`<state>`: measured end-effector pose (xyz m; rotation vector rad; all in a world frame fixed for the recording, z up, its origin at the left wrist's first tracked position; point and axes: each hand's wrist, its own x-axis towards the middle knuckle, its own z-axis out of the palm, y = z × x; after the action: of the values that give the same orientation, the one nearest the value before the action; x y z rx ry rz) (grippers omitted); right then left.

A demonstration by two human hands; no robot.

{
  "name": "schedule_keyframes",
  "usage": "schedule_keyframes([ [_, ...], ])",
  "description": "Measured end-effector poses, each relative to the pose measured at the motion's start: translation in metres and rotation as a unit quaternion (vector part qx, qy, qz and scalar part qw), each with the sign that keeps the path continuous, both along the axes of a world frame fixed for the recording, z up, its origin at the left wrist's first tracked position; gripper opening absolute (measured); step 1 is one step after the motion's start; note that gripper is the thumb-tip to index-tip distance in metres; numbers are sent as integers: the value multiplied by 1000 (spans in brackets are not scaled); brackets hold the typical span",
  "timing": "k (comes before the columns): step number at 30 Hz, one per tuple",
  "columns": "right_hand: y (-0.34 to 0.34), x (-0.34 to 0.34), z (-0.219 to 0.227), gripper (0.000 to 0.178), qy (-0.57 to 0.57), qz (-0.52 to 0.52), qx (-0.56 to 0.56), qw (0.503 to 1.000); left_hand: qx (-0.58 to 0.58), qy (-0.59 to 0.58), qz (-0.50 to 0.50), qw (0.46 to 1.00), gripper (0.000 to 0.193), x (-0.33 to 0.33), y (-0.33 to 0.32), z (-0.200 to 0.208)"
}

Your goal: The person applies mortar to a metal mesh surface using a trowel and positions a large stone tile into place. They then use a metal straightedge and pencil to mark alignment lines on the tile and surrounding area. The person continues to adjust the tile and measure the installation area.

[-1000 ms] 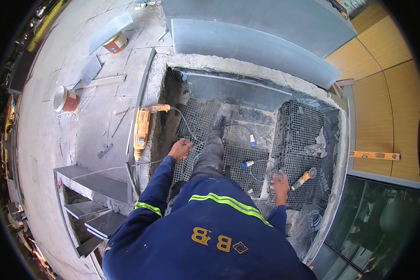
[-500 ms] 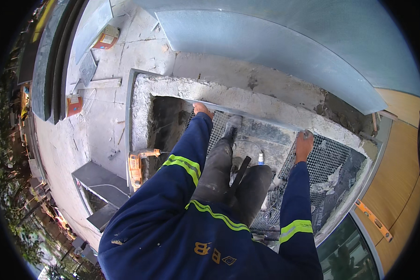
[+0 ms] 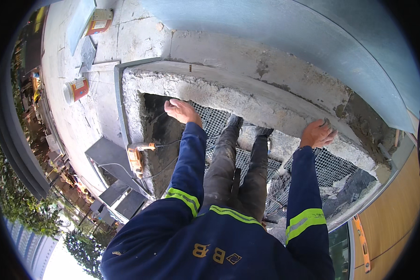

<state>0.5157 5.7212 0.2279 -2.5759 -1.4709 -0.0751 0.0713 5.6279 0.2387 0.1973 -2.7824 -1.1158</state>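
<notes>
My left hand (image 3: 184, 112) is at the inner edge of the rough concrete wall (image 3: 210, 93) on the pit's far side, its fingers stretched out and holding nothing I can see. Farther right, my right hand (image 3: 317, 134) is over the same wall with its fingers apart and slightly bent. Whether either hand touches the concrete I cannot tell. Below and between the hands, black grid matting (image 3: 333, 164) covers parts of the pit floor. My legs stand in the pit between my arms.
An orange corded power tool (image 3: 135, 161) rests on the pit's left rim. Large grey panels (image 3: 312, 42) stand beyond the far wall. Buckets (image 3: 75, 90) are on the paving at left. An orange spirit level (image 3: 362, 242) lies on tan boards at lower right.
Both hands have let go of the long thin grey board edge they held along the inner wall; that edge no longer shows. My fingers have opened, and the view has shifted.
</notes>
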Motion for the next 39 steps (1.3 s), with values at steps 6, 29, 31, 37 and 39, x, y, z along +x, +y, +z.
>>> schedule_keyframes([
  [6,-8,15,-14,47,-75,41,-86,993,-420,-6,-588,691,35,-129,98,8],
  [29,14,17,16,37,4,1,-15,1000,-245,41,-670,699,40,-76,124,-45],
  [31,12,17,20,37,20,-7,-8,1000,-164,-23,-637,753,32,11,122,-16],
  [37,14,20,21,39,40,-17,-32,999,-91,-147,-685,708,25,258,132,8],
  [39,15,23,22,40,56,-23,-36,998,-91,-168,-703,685,24,311,141,12],
])
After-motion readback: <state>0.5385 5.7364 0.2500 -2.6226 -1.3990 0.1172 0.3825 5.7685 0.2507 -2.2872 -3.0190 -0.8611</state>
